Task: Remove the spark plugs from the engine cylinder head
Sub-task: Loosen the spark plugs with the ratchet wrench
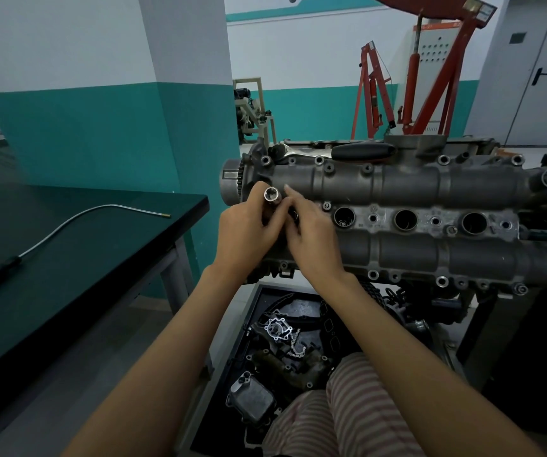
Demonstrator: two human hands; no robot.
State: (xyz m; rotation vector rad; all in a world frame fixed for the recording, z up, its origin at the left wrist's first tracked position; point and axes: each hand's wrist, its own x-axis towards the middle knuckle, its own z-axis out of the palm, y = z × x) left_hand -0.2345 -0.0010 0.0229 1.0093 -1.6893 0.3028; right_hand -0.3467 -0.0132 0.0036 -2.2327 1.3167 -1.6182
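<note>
The grey engine cylinder head [407,189] lies across the right half of the view, with three open spark plug wells [405,220] showing in its middle row. My left hand [244,227] grips a silver spark plug socket [271,196], its open hex end facing up, over the leftmost well, which is hidden by my hands. My right hand [310,234] is beside it, fingers touching the lower part of the socket. No spark plug is visible.
A ratchet wrench with a black handle [361,150] lies on the far edge of the head. A dark table [67,245] at left holds a flexible pick-up tool [77,222]. A tray of engine parts [285,351] sits below the head. Red engine hoists [430,77] stand behind.
</note>
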